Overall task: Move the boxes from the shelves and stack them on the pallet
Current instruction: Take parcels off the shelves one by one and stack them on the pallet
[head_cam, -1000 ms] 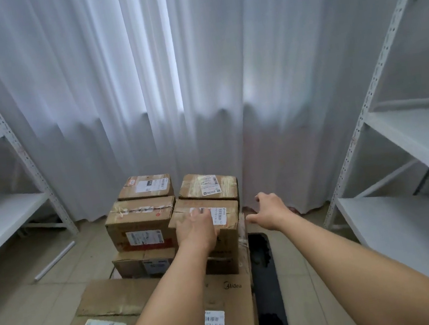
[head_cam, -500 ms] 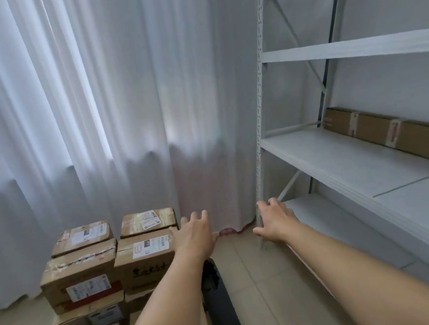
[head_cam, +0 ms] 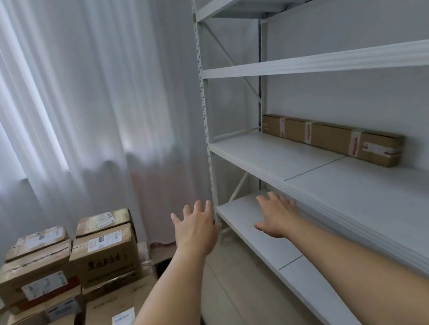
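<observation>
A long flat cardboard box point(head_cam: 335, 137) with red tape bands lies at the back of the middle board of the white shelf unit point(head_cam: 276, 158) on the right. Several stacked cardboard boxes point(head_cam: 104, 251) with white labels stand at the lower left; the pallet under them is hidden. My left hand point(head_cam: 196, 228) hangs in the air with fingers spread, just left of the shelf's front post, holding nothing. My right hand point(head_cam: 276, 215) reaches with straight fingers over the lowest shelf board, empty, well below and left of the long box.
White curtains point(head_cam: 75, 113) cover the far wall. A perforated metal post point(head_cam: 206, 124) stands between my hands. The upper shelf boards point(head_cam: 332, 62) hold nothing visible. Beige tiled floor point(head_cam: 227, 294) runs between the stack and the shelf.
My view has swung right from the box stack to the right shelf. My left hand left the top box, and both hands moved toward the shelf with fingers spread.
</observation>
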